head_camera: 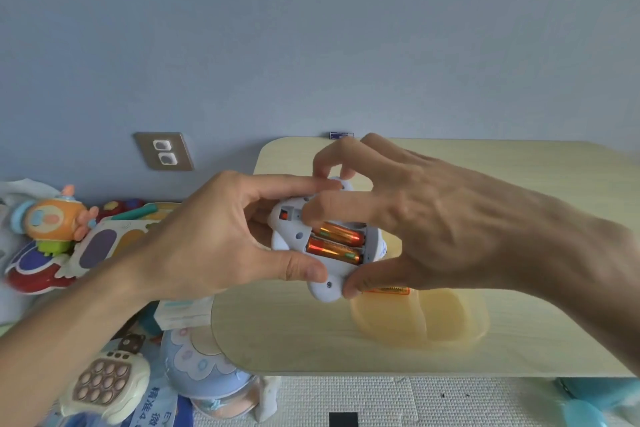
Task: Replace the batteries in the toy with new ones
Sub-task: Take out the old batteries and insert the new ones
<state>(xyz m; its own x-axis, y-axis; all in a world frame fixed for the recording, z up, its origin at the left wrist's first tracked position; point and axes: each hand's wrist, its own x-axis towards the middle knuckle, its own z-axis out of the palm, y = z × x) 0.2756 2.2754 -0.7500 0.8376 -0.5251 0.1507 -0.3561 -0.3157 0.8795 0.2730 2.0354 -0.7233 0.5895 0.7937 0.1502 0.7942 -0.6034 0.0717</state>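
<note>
A small white toy [294,236] is held belly-up above the pale wooden table [311,333], its battery bay open. Two orange-gold batteries [337,243] lie side by side in the bay. My left hand [207,239] grips the toy from the left, thumb on its lower edge. My right hand [426,219] reaches in from the right: its thumb presses the toy's lower right corner and its fingers rest on the toy's top and over the bay. Another orange battery [389,290] lies on a translucent yellow tray [422,319] just below my right thumb.
Several colourful toys [52,229] crowd the floor at the left, along with a button game toy [104,385], a blue round toy [204,367] and a white box [183,312]. A wall socket [164,150] sits on the blue wall. A teal object [588,399] lies at lower right.
</note>
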